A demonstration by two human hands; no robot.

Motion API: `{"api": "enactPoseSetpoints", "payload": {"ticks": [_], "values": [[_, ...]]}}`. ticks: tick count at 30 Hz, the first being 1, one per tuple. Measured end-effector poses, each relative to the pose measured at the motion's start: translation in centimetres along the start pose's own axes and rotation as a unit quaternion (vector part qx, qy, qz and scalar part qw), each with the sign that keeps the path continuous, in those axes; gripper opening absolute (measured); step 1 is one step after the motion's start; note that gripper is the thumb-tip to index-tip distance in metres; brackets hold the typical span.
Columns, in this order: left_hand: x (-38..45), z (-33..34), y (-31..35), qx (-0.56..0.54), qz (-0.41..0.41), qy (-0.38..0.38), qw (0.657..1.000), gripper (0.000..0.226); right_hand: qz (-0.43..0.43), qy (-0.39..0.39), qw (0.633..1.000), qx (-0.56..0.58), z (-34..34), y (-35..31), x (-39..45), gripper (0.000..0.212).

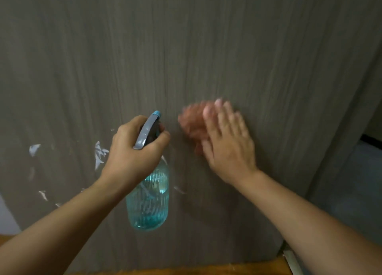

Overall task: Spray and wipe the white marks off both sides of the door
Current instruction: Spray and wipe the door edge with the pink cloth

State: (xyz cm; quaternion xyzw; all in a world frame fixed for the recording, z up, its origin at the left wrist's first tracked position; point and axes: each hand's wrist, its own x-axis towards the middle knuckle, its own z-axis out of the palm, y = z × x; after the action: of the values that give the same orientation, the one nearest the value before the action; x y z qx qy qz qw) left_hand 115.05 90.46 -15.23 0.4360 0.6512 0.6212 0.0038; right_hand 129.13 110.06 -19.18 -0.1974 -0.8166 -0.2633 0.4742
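Observation:
A grey-brown wood-grain door (206, 47) fills the view. My left hand (134, 150) grips the grey trigger head of a clear blue spray bottle (147, 204), its nozzle towards the door. My right hand (227, 142) presses a blurred pink cloth (192, 123) flat against the door with straight fingers, right of the bottle. White marks (99, 152) smear the door left of my left hand. More of these marks (34, 149) lie further left, and a faint one shows beside the bottle.
The door's right edge (339, 130) runs down diagonally, with a dim room beyond it. An orange-brown wooden floor (186, 269) shows along the bottom. A pale wall strip (6, 214) sits at the lower left.

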Motion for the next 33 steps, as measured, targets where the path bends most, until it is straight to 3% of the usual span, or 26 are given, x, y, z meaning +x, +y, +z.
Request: {"api": "enactPoseSetpoints", "payload": {"ticks": [3, 5, 10, 14, 18, 22, 26, 33], "values": [[0.6, 0.2, 0.8, -0.015, 0.007, 0.0, 1.0, 0.01, 0.105, 0.029, 0.994, 0.004, -2.5, 0.2, 6.3, 0.075], [0.6, 0.3, 1.0, -0.026, 0.013, 0.0, 1.0, 0.008, 0.115, 0.05, 0.992, 0.012, -2.5, -0.5, 7.3, 0.073], [0.6, -1.0, 0.8, -0.031, -0.009, 0.013, 0.999, 0.007, -0.052, -0.031, 0.998, -0.007, 2.0, -3.5, -1.1, 0.078], [0.7, -3.0, 1.4, -0.022, -0.008, 0.022, 0.999, 0.004, -0.177, -0.128, 0.973, -0.08, 5.4, -2.9, -12.6, 0.087], [0.9, -3.7, 2.0, 0.001, 0.008, 0.02, 1.0, 0.005, -0.214, -0.093, 0.968, -0.089, 4.8, -0.9, -11.4, 0.078], [0.6, -3.4, 1.6, 0.017, -0.001, 0.006, 1.0, 0.008, -0.087, 0.002, 0.996, -0.017, 1.5, -0.6, -2.7, 0.071], [0.1, -3.0, 0.5, 0.009, -0.031, -0.004, 0.999, 0.012, 0.052, 0.006, 0.999, -0.006, -1.8, -0.2, 4.3, 0.076], [-4.6, -1.0, -2.6, 0.073, -0.065, -0.036, 0.995, 0.017, 0.055, 0.011, 0.998, 0.024, -0.3, -1.1, 1.9, 0.073]]}}
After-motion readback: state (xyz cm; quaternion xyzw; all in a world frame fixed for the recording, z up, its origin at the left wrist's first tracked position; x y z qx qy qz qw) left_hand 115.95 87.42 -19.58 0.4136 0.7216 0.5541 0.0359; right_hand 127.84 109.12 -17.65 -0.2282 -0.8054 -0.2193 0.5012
